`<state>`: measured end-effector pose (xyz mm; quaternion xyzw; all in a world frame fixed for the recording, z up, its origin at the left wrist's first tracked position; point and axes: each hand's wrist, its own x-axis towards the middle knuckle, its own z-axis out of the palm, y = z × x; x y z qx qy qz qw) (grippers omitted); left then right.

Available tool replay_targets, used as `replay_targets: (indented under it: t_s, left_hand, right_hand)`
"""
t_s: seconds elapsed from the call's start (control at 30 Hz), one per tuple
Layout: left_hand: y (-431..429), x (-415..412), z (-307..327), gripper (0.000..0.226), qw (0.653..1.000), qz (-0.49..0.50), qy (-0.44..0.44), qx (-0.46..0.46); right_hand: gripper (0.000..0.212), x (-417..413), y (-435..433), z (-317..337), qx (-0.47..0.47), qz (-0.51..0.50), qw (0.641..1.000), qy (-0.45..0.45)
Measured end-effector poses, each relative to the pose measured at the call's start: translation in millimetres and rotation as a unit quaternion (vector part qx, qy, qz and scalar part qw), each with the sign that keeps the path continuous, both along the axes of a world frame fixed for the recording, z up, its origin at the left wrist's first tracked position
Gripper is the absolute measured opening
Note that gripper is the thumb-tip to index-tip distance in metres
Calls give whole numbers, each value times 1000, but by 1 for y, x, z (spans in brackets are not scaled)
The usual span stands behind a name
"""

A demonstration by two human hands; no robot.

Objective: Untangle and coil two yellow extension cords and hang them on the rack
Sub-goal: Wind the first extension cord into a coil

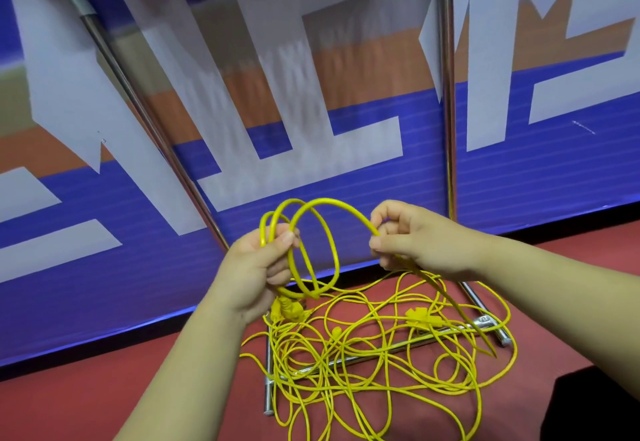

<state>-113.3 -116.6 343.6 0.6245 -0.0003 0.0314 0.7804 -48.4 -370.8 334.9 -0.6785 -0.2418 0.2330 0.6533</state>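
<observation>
My left hand [258, 269] grips a small coil [313, 246] of yellow cord, a few loops standing up between my hands, with a yellow plug [285, 312] hanging below the palm. My right hand [403, 238] pinches the same cord where it arcs over from the coil; from there the cord runs down to the floor. A tangled heap of yellow cord [374, 361] lies on the red floor under both hands, with a yellow socket block [420, 316] in it. The metal rack's two uprights [447, 94] rise in front of me.
The rack's chrome base bars [398, 345] lie on the red floor [104, 399] beneath the tangle, one end sticking out at the lower left [267, 388]. A blue, white and orange banner wall [346, 111] stands right behind the rack. A dark shape [602, 406] sits at the bottom right.
</observation>
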Motion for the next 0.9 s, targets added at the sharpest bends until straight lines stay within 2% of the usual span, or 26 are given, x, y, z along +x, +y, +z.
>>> replay_targets:
  t_s: [0.07, 0.17, 0.27, 0.33, 0.43, 0.5, 0.57, 0.67, 0.83, 0.9]
  left_hand:
    - [11, -1, 1, 8, 999, 14, 2, -40]
    - [19, 0, -7, 11, 998, 26, 43, -29]
    - [22, 4, -16, 25, 987, 93, 114, 64]
    - [22, 5, -20, 34, 972, 116, 148, 142]
    - [19, 2, -24, 34, 945, 99, 159, 268]
    - [15, 0, -23, 34, 940, 82, 160, 289]
    - [12, -2, -21, 34, 948, 52, 168, 265]
    - [5, -7, -18, 32, 971, -22, 192, 138]
    - [-8, -12, -11, 17, 972, -93, 211, 43]
    - [-14, -11, -8, 18, 973, -107, 205, 10]
  right_hand:
    - [15, 3, -1, -1, 6, -13, 1000, 6]
    - [10, 6, -1, -2, -15, -55, 998, -36]
    - [8, 11, -3, -4, -129, -107, 967, -192]
    - [9, 11, -4, -2, -206, -83, 934, -281]
    - [11, 8, 0, 0, -253, -16, 908, -332]
    - [11, 7, 4, 1, -257, 13, 903, -343]
    - [12, 5, 8, 5, -248, 39, 905, -343]
    - [12, 3, 9, 11, -215, 48, 921, -321]
    - [10, 8, 8, 13, -114, -31, 960, -254]
    - [7, 9, 9, 11, -89, -62, 968, -225]
